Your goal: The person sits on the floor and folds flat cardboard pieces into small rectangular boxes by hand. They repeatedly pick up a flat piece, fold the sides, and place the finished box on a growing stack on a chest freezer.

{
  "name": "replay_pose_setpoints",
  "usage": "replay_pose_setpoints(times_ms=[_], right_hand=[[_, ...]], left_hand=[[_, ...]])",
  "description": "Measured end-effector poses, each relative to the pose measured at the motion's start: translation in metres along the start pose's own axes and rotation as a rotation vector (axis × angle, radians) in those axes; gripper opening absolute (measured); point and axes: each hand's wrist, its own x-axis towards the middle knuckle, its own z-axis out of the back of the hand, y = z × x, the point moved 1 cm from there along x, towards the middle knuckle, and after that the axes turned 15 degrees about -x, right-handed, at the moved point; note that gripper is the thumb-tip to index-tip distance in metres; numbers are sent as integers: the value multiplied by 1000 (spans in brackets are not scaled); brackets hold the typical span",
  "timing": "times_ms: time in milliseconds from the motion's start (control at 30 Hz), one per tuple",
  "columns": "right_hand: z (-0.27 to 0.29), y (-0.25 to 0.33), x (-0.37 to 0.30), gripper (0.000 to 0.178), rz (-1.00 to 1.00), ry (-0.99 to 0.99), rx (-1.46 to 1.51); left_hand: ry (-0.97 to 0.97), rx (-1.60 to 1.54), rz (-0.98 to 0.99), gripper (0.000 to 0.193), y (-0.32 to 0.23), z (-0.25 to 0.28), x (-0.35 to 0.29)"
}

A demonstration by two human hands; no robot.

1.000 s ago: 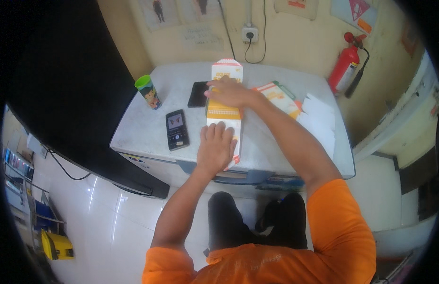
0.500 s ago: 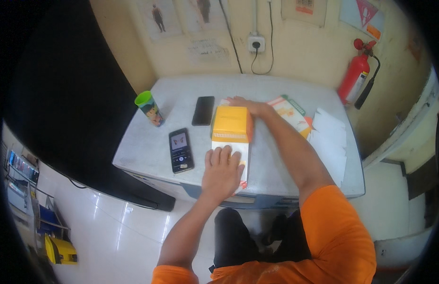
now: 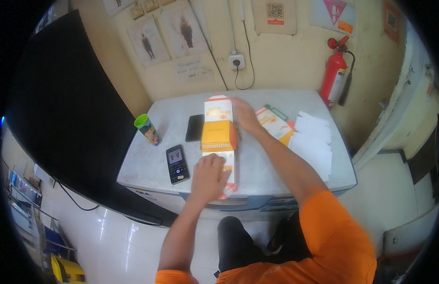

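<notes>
A partly folded cardboard box [image 3: 218, 133], yellow in the middle with white and orange printed flaps, stands on the grey-white tabletop. Its far flap tilts up, and its near flap points toward me. My left hand [image 3: 209, 177] rests on the near flap, fingers lying across it and thumb apart. Beside the right edge of the far flap is my right hand [image 3: 247, 117], slightly blurred, with its fingers stretched out. Whether it touches that flap is hard to see.
Left of the box are a dark phone [image 3: 195, 128], a phone with a lit screen [image 3: 177, 164] and a green-rimmed cup [image 3: 147, 128]. Flat printed cartons [image 3: 274, 124] and white cut sheets [image 3: 311, 146] lie to the right. A red fire extinguisher [image 3: 334, 75] hangs on the wall.
The far flap, earlier lying under my right hand, now stands tilted up with its print showing. My right hand has moved off it to its right side. My view has shifted slightly.
</notes>
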Motion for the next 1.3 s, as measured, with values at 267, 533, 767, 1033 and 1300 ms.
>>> replay_pose_setpoints(times_ms=[267,533,767,1033,1300], right_hand=[[181,44,-129,45,51,110,-442],[256,44,-219,51,-170,489,-577],[260,35,-217,50,-194,632,-640],[278,28,-216,21,-217,184,-561],[305,83,-195,9,-75,-594,-465]], left_hand=[[31,87,-134,30,-21,53,62],[300,252,-49,33,9,39,82],[86,-98,29,33,0,56,63],[-458,-415,-211,21,-66,60,-61],[-576,-516,-167,18,-90,16,-163]])
